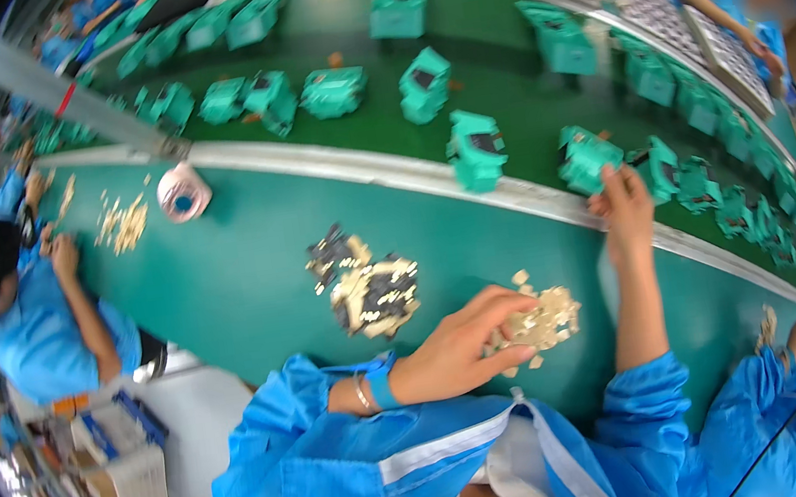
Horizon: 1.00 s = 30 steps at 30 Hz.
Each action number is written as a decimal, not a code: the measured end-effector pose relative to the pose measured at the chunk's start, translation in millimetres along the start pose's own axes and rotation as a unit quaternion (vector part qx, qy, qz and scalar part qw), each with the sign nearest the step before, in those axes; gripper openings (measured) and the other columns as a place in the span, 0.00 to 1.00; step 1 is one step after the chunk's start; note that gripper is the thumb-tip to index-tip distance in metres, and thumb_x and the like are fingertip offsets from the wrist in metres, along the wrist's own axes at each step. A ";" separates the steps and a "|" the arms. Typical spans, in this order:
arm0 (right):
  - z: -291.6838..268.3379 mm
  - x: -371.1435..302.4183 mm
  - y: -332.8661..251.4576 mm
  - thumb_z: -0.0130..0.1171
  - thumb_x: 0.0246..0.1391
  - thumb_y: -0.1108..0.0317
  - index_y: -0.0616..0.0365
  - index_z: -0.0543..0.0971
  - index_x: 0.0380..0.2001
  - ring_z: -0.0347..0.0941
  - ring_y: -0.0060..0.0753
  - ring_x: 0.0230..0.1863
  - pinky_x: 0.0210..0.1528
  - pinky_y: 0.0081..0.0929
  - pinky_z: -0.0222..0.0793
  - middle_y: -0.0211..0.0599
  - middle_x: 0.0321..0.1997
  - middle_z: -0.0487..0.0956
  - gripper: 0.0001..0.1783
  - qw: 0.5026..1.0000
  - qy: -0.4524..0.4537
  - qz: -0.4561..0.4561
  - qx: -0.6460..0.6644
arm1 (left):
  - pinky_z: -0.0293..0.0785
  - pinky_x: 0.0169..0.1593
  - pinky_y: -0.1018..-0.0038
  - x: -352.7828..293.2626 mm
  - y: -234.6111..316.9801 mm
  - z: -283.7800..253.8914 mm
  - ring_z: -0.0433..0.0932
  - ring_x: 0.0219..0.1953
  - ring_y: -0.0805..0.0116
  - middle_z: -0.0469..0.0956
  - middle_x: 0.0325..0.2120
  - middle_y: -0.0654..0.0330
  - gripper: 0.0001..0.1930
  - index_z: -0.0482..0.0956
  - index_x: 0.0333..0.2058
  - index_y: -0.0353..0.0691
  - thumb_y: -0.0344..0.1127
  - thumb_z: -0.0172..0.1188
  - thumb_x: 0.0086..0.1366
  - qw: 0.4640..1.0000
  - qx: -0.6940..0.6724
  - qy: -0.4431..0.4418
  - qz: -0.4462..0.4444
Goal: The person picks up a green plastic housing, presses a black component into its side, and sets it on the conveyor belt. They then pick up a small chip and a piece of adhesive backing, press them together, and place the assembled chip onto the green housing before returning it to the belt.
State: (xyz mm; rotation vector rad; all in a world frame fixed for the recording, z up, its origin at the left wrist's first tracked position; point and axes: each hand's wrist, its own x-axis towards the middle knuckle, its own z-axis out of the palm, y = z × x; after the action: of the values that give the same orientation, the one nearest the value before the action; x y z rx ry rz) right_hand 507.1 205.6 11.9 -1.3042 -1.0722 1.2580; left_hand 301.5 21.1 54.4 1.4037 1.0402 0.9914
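- Well, our right hand (625, 201) is up at the rail (356, 158), its fingertips touching the near end of a green housing (589, 159); we cannot tell whether the thumb closes a grip on it.
- That housing is on the belt (512, 83), just beyond our right fingertips.
- Our left hand (452, 350) lies palm down, thumb and forefinger parted around the near left side of the chips (557, 313); we cannot tell if the hidden fingers pinch any.
- These pale chips are heaped on the table (249, 258), right under and beside our left fingertips, nearer to us than the right hand.
- We judge the housing light and stiff, probably moulded plastic, a little slippery on its smooth faces, its thin edges the likeliest to crack; we would take it by two opposite side walls.
- The chips look thin, flat and very light, so we would pinch one by its edges.
- As far as we can make out, the housing's long axis slants from far left toward our right fingers; which way its opening faces, we cannot tell.
- The chips lie at all angles, sharing no axis.
- Left of our left hand and farther off sits a heap of dark and pale strips (376, 295); well beyond it, a tape roll (182, 193).
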 end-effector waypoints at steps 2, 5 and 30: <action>-2.9 24.9 2.5 0.57 0.57 0.60 0.72 0.67 0.53 0.66 0.17 0.23 0.28 0.15 0.64 0.33 0.31 0.74 0.29 0.999 -0.022 0.004 -0.042 | 0.72 0.39 0.73 -1.2 11.0 2.5 0.74 0.36 0.65 0.72 0.41 0.57 0.15 0.74 0.44 0.40 0.32 0.62 0.57 0.996 0.070 -0.038 0.033; -3.6 27.5 -1.3 0.58 0.56 0.63 0.67 0.65 0.58 0.68 0.18 0.28 0.32 0.15 0.67 0.42 0.42 0.74 0.30 0.858 0.076 -0.246 -0.445 | 0.73 0.40 0.71 -11.1 2.7 -23.3 0.74 0.36 0.61 0.73 0.36 0.57 0.11 0.75 0.37 0.40 0.30 0.63 0.55 0.953 0.267 0.073 0.125; 140.9 32.5 -10.6 0.60 0.52 0.60 0.56 0.65 0.58 0.61 0.55 0.58 0.55 0.42 0.63 0.56 0.60 0.61 0.31 0.773 -0.033 -0.463 -0.433 | 0.68 0.43 0.69 -1.4 -24.8 -104.8 0.67 0.39 0.60 0.70 0.33 0.60 0.11 0.77 0.35 0.40 0.29 0.64 0.50 0.858 0.503 0.102 0.008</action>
State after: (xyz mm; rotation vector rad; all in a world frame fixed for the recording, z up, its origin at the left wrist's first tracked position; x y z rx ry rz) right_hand 369.3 249.5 22.7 -1.0452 -2.1303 -0.0038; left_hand 198.8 48.9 37.7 2.1589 1.8595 0.5921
